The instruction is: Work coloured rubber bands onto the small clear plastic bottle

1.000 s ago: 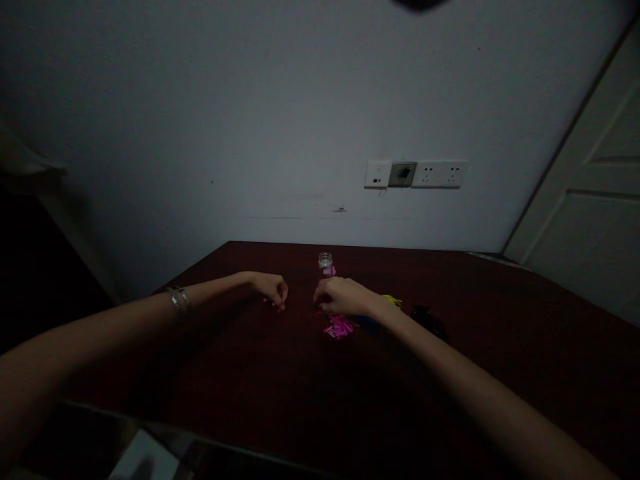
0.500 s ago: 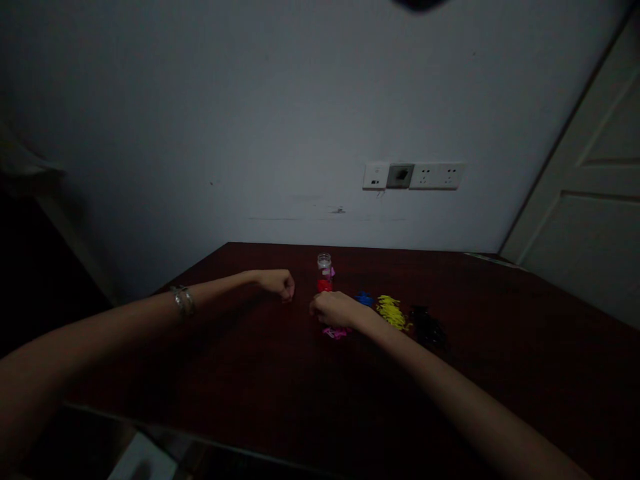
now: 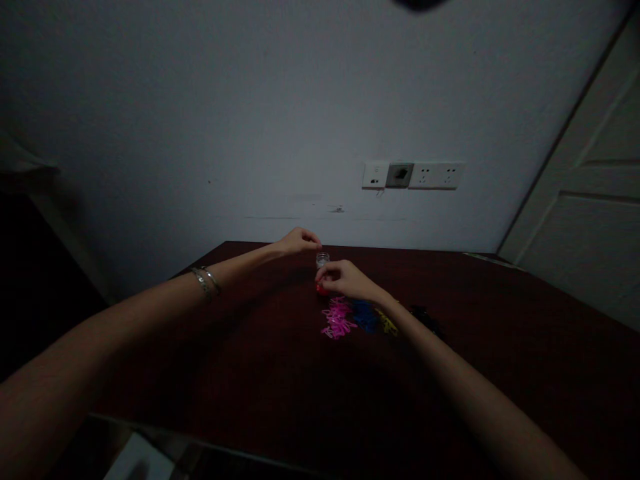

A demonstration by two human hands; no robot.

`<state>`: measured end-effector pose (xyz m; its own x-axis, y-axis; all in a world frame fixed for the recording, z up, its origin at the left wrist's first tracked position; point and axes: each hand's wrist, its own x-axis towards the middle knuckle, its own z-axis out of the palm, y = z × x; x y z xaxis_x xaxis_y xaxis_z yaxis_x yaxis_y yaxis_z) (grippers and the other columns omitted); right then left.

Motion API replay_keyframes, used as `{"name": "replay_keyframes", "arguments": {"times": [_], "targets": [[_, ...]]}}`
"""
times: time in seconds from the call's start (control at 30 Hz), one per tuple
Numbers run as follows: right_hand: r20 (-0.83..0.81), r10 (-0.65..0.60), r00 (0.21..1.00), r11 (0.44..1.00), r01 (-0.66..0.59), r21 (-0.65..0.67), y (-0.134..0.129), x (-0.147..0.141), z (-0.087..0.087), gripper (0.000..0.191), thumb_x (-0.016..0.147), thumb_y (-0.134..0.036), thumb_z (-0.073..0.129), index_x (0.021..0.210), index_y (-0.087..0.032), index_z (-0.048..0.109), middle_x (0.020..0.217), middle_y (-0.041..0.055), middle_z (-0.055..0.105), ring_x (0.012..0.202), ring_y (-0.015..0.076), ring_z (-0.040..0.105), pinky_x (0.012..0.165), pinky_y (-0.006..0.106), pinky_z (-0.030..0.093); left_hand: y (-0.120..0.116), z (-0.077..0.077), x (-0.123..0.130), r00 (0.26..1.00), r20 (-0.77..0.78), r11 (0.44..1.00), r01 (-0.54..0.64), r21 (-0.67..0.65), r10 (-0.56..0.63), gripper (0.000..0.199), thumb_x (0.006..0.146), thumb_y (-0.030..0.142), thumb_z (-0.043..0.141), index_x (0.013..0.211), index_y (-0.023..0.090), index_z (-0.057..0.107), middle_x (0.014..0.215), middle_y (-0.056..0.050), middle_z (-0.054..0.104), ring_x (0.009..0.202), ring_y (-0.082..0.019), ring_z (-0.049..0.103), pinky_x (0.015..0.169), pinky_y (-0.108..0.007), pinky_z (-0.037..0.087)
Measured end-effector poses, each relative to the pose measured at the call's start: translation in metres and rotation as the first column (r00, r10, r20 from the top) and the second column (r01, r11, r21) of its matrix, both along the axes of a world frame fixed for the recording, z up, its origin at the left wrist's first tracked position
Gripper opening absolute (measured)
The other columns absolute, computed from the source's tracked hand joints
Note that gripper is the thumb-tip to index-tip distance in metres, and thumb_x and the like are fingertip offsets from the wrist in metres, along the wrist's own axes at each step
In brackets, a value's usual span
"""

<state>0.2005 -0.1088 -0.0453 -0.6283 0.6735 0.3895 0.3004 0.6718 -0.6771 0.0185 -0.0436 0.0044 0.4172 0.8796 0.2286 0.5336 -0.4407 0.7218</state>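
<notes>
A clear jar [image 3: 323,259] stands upright on the dark table, its lower part hidden behind my right hand. My left hand [image 3: 299,241] is beside and above the jar's mouth, fingertips pinched together; anything between them is too small to make out. In front of the jar, my right hand [image 3: 345,277] hovers with its fingers curled in a pinch, and what they hold cannot be seen. Partly covered by those fingers is a red round thing [image 3: 322,290]. Just nearer to me lies a heap of small, thin pink pieces [image 3: 339,319].
Beside the pink heap are similar blue pieces [image 3: 365,316], yellow pieces [image 3: 389,325] partly under my right forearm, and black pieces [image 3: 425,319]. The table [image 3: 240,380] meets a wall with sockets [image 3: 413,176]. A white door [image 3: 585,200] is at right.
My left hand has moved right and away from me, up to the jar's mouth. My right hand has risen from the pink pieces toward the jar, uncovering the pink heap.
</notes>
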Motion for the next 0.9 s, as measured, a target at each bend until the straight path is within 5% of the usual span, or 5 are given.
{"name": "replay_keyframes", "arguments": {"times": [0.27,0.5,0.7,0.9], "targets": [[-0.303,-0.225,0.926,0.969,0.244,0.026,0.033,0.024,0.022,0.016,0.067,-0.023,0.058,0.077,-0.013,0.065,0.072,0.0037,0.064,0.065,0.0128,0.055,0.063,0.025,0.042,0.003,-0.003,0.002,1.0,-0.018,0.999,0.013,-0.032,-0.013,0.024,0.064,0.028,0.062,0.078,0.009,0.066,0.067,-0.002,0.061,0.062,-0.01,0.051,0.058,-0.021,0.038],[-0.225,-0.272,0.936,0.94,0.308,0.146,0.05,0.011,0.019,0.015,0.071,-0.022,0.056,0.077,-0.013,0.067,0.072,0.0047,0.066,0.066,0.0134,0.056,0.064,0.025,0.042,0.004,-0.011,-0.012,0.999,0.018,0.998,-0.048,-0.032,0.049,0.043,0.065,0.031,0.062,0.1,0.008,0.059,0.07,-0.001,0.057,0.06,-0.01,0.05,0.056,-0.021,0.037],[-0.129,-0.221,0.967,0.929,0.249,0.275,0.054,0.004,0.014,0.017,0.073,-0.022,0.058,0.085,-0.014,0.068,0.084,0.0065,0.065,0.075,0.0144,0.056,0.07,0.027,0.043,0.004,-0.038,-0.02,0.987,-0.014,0.977,0.155,-0.146,-0.159,0.062,0.057,0.027,0.071,0.113,0.011,0.049,0.087,-0.005,0.059,0.074,-0.013,0.055,0.064,-0.024,0.042],[-0.136,-0.232,0.963,0.92,0.262,0.291,0.048,0.018,0.012,0.018,0.074,-0.022,0.058,0.088,-0.014,0.067,0.085,0.0069,0.065,0.074,0.0143,0.056,0.069,0.027,0.043,-0.003,-0.051,-0.008,0.972,-0.014,0.961,0.232,-0.148,-0.236,0.051,0.06,0.03,0.071,0.105,0.01,0.055,0.094,-0.009,0.06,0.083,-0.016,0.055,0.073,-0.028,0.042]]}}
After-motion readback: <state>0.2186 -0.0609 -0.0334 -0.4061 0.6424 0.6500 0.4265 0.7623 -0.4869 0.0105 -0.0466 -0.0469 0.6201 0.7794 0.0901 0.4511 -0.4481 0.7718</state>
